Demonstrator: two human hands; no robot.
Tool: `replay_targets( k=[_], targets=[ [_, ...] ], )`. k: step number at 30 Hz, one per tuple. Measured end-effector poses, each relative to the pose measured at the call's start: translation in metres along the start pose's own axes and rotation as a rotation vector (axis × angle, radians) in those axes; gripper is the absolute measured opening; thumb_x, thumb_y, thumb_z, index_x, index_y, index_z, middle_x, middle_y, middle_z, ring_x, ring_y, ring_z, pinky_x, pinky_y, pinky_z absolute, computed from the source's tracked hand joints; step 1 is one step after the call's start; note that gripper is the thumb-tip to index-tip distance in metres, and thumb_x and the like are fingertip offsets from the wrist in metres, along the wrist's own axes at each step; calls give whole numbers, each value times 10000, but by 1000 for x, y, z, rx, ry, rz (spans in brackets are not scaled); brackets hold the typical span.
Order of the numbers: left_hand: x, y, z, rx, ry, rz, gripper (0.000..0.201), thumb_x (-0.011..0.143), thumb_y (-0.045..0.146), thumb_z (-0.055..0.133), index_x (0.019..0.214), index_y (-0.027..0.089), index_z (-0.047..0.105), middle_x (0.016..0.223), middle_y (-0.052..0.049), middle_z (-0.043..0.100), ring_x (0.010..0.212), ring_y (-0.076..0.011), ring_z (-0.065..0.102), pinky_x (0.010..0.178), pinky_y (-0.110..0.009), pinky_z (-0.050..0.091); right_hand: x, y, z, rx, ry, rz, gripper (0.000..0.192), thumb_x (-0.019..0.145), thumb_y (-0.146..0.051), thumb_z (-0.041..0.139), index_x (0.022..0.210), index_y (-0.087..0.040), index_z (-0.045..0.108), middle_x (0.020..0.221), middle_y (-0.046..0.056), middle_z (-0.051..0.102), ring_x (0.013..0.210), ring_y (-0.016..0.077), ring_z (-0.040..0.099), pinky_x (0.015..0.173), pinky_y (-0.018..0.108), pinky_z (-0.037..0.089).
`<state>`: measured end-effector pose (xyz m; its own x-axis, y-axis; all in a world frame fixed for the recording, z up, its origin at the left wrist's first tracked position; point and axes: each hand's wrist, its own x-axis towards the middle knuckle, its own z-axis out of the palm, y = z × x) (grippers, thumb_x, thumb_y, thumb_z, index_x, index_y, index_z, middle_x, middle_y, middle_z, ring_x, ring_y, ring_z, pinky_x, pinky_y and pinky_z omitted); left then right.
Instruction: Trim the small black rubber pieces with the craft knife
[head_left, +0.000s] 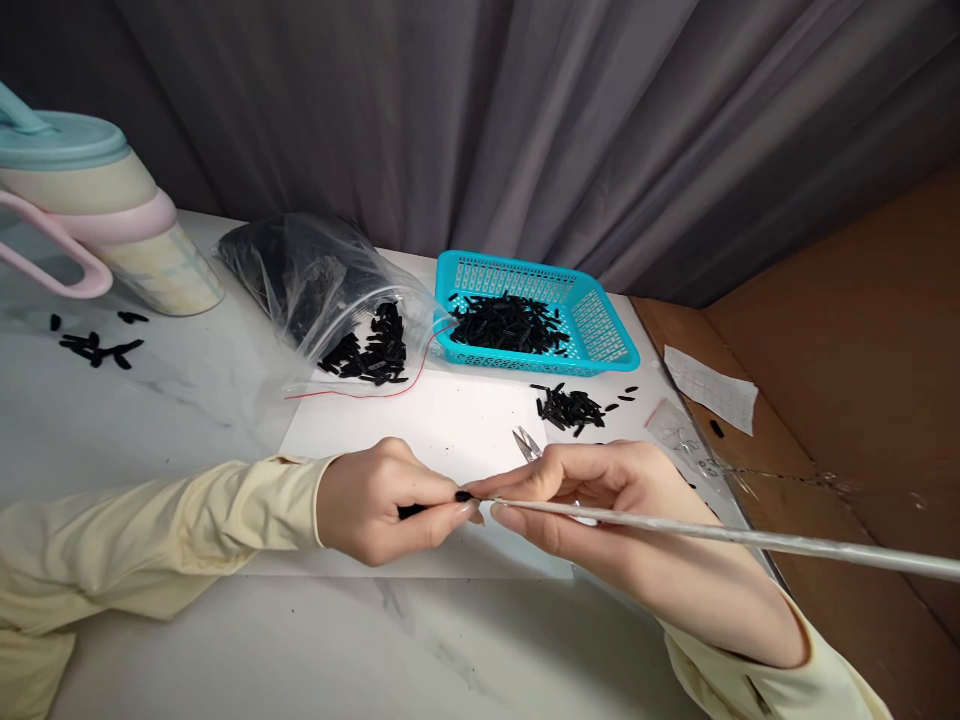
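My left hand point(394, 500) pinches a small black strip point(463, 496) between thumb and forefinger; part of the strip is covered by the fingers. Tip to tip with it, my right hand point(577, 490) grips the end of a long, thin, pale rod point(675, 527), which slants away past the right edge of the view. The rod's end meets the black strip between the two hands, but the fingers hide how they join. Just behind my right fingertips lie small metal snips point(527, 443), partly covered by that hand.
White paper point(435, 405) lies under my hands. Behind it are a blue basket point(626, 355) of black strips, a loose pile point(571, 410), and a clear zip bag point(315, 270) of more. A tumbler point(169, 265) stands left; a paper scrap point(711, 388) lies right.
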<state>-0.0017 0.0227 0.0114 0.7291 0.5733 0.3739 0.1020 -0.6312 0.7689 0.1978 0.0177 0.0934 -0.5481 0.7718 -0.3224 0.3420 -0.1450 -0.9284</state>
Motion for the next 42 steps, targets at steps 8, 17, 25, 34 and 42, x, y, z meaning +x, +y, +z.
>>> replay_targets(
  k=[8,17,25,34,42],
  targets=[
    [1,1,-2,6,-12,8,295,826,75,417,588,199,296,490,74,222,407,-63,187,386,-232,206,-1,0,0,4,-3,8,103,802,-210,612,725,-169,666,942,46,723,867,177,673,692,218,533],
    [0,-1,0,12,26,0,295,832,99,400,571,200,307,466,77,225,396,-68,179,376,-245,202,1,4,2,-65,35,-31,179,800,-229,601,628,-180,590,865,44,720,825,189,664,648,242,520],
    [1,0,0,14,36,32,314,827,86,408,564,202,284,459,77,223,393,-65,187,378,-236,198,0,5,3,-93,63,-29,181,795,-237,604,626,-173,604,829,37,722,788,177,658,622,230,513],
    [3,1,-2,57,1,42,309,823,82,411,558,205,312,441,79,255,382,-70,204,374,-238,214,-1,5,3,-84,66,-28,155,791,-232,609,649,-173,635,875,48,727,817,195,673,655,251,543],
    [2,-2,-4,46,-21,44,304,813,62,412,581,205,278,477,73,231,418,-72,175,394,-245,199,-1,5,2,-18,34,4,103,786,-208,627,710,-165,681,982,77,714,906,224,673,702,257,557]
  ],
)
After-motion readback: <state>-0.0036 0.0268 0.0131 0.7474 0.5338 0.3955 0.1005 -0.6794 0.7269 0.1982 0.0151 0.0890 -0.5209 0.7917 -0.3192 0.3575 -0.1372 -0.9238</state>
